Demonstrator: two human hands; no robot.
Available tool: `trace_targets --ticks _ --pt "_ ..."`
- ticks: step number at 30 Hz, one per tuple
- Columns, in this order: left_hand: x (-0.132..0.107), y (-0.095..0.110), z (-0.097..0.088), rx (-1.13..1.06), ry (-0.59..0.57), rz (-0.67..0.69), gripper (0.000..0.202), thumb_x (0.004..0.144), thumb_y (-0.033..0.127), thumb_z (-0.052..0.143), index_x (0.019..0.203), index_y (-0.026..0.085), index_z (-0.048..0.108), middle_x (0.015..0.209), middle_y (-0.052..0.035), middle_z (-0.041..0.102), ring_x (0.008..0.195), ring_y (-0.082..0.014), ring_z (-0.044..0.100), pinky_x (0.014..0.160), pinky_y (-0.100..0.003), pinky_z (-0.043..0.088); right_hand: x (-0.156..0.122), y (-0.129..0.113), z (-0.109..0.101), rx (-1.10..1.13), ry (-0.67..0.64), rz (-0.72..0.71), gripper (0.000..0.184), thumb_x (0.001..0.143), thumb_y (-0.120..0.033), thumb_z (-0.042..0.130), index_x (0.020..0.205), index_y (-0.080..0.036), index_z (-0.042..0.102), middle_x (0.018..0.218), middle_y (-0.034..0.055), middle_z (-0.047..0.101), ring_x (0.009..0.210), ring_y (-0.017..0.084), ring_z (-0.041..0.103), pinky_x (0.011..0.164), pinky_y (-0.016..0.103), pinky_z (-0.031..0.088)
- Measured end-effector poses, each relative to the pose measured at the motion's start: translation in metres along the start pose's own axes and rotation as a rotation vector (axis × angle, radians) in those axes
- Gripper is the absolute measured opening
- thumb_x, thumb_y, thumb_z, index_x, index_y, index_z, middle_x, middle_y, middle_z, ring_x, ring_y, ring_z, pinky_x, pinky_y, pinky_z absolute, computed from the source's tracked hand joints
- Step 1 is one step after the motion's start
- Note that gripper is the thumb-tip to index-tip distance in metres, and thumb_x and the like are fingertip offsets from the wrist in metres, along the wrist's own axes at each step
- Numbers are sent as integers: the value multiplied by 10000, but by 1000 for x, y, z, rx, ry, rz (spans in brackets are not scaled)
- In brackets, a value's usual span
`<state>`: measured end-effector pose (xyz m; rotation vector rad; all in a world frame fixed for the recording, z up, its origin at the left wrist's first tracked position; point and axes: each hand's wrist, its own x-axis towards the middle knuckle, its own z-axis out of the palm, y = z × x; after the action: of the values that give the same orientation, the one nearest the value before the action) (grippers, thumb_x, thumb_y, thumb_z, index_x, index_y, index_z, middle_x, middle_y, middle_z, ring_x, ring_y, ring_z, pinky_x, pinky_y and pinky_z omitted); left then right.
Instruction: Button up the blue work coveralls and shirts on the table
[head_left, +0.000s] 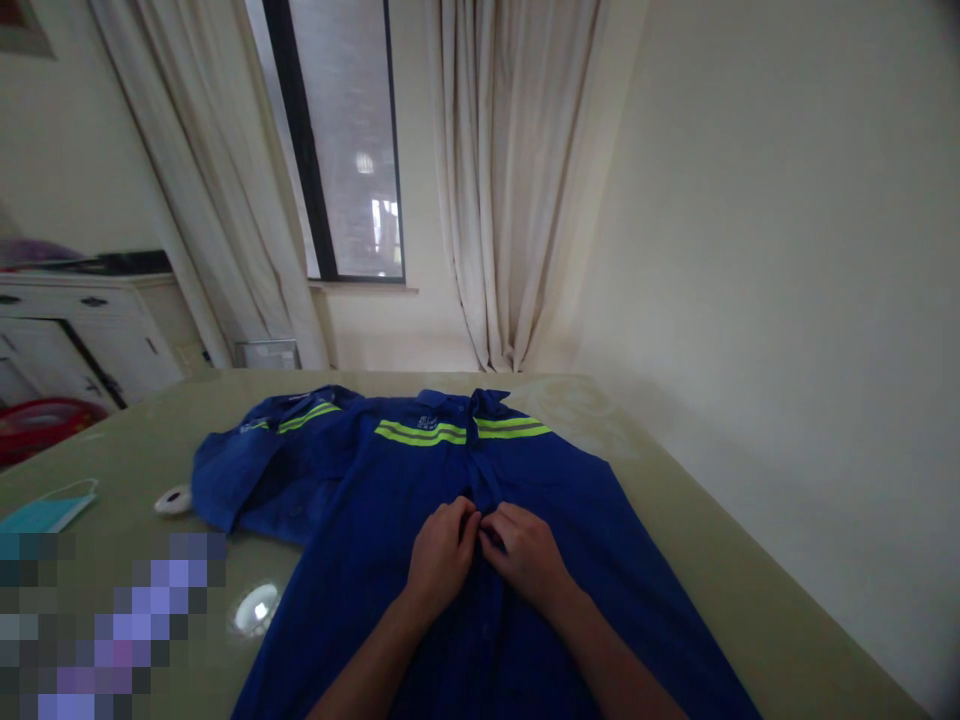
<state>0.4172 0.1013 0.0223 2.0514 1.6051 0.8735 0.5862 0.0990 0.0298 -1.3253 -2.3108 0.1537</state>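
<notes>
We are looking down at a blue shirt (pixel 375 490) that is lying flat on the table (pixel 750 590), front side up, with its collar pointing to twelve o'clock. Our left hand (pixel 441 555) and our right hand (pixel 529 552) are sitting side by side in the middle of the shirt, at six o'clock from the yellow stripes (pixel 420 432). Both hands are curled, and the fingertips are pinching the front strip where the two halves are meeting. We are guessing that a button is being worked here, but it is too small and dark for us to see.

To do this well, we are thinking that one hand should be holding the cloth flat and tight while the other is doing the small work. Pulling softly is best, so the two halves are lining up and the cloth is not bunching.

One sleeve (pixel 247 470) is lying folded at ten o'clock from our hands. Just beside it, at nine o'clock, a small white round thing (pixel 174 499) is resting on the table, and a blue face mask (pixel 45 512) is lying further out the same way. None of these are touching our hands, so nothing is getting in the way. A wall (pixel 787 250) is running close along the table at three o'clock. Curtains (pixel 510 180) are hanging at twelve o'clock.
</notes>
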Motion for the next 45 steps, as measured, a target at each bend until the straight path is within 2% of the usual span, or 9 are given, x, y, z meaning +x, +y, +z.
trace_targets --ticks 4,12,16,20,24,28,34,40,45 --pt "2 -4 1 -21 -13 -32 196 1020 324 434 940 244 594 908 -32 699 882 -213 657 758 -296 411 1 0 1 29 23 -10 156 993 -206 556 871 -213 652 843 20 640 784 173 617 724 277 455" --pt "7 -1 -2 -35 5 -89 170 1002 303 472 929 228 606 893 -38 716 835 -201 670 723 -283 395 1 0 0 -40 30 -121 264 1064 -231 415 974 -204 662 929 75 655 887 212 615 813 322 479" --pt "4 2 -7 -96 2 -74 182 1002 320 473 940 240 624 912 -17 730 840 -187 670 704 -270 391 -2 -1 -2 104 43 -45 228 1061 -265 454 983 -218 663 948 61 660 901 203 627 828 312 492" --pt "2 3 -11 -128 -3 -115 219 998 361 480 917 249 649 863 6 737 814 -180 672 673 -263 380 -5 -1 -3 233 72 9 207 1055 -303 484 992 -230 668 966 41 655 930 191 632 844 298 492" --pt "2 6 -13 -101 -8 -140 228 997 376 482 942 252 665 897 2 747 819 -180 670 666 -267 375 -6 -1 -3 210 48 -14 186 1046 -275 494 1048 -223 673 990 50 649 959 196 620 863 303 482" --pt "0 10 -12 -49 -25 -144 207 982 368 517 931 248 677 847 -9 736 778 -183 661 648 -267 363 -4 1 -1 187 43 29 208 1046 -302 485 1009 -225 675 964 45 651 923 191 618 822 298 481" --pt "1 11 -8 1 -16 -146 182 979 324 530 937 232 681 889 -38 741 859 -209 669 686 -276 380 0 4 1 151 21 -2 215 1054 -301 469 989 -218 657 959 52 639 907 199 605 819 310 479" --pt "11 4 -8 -92 -7 -161 199 967 343 540 883 242 689 853 -18 749 774 -189 669 662 -271 390 0 2 -2 93 10 -69 186 1052 -266 470 1020 -214 646 1004 81 636 953 222 597 854 326 481" --pt "12 -3 -9 -214 -5 -124 212 955 356 541 904 228 702 872 -11 756 792 -174 677 686 -259 440 2 1 -2 184 22 -18 150 1039 -252 505 1009 -214 647 954 53 638 914 201 610 828 300 474"
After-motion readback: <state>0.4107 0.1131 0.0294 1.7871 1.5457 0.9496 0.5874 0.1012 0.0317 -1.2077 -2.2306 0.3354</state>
